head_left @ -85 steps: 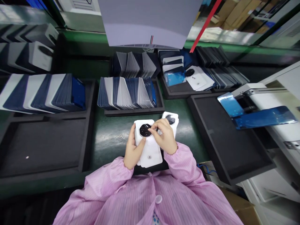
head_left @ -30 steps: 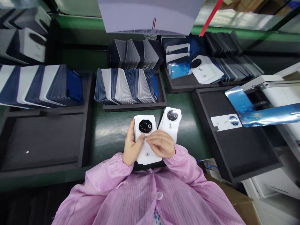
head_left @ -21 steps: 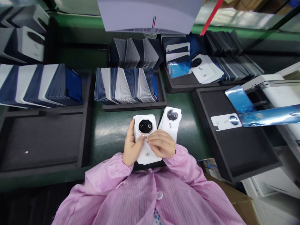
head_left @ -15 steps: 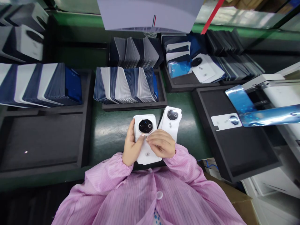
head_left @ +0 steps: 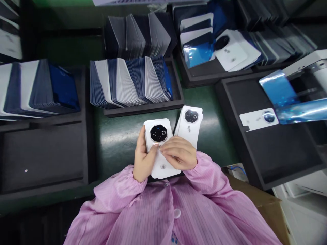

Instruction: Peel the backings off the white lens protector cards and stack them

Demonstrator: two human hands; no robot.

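A white phone back cover (head_left: 167,170) with a black eight-sided camera area lies close to my body, apparently on top of other white sheets. My left hand (head_left: 144,156) grips its left side, the thumb lying on the face just below the camera area. Fingertips of my right hand (head_left: 180,153) are pinched together over the cover's middle, next to the left thumb. Whatever they pinch is too small to make out. Just right of it, partly behind my right hand, rests a small stack of similar white phone back covers (head_left: 190,132).
Beyond my hands stands a black tray (head_left: 143,108) of upright blue and white panels. To the left is another black tray (head_left: 46,153) with panels at its back. A right-hand tray (head_left: 283,153) holds a white card (head_left: 255,119) and shiny blue film (head_left: 301,112).
The view has tilted down and shifted slightly, so the trays sit differently in the picture. Both hands keep nearly the same pose on the cover.
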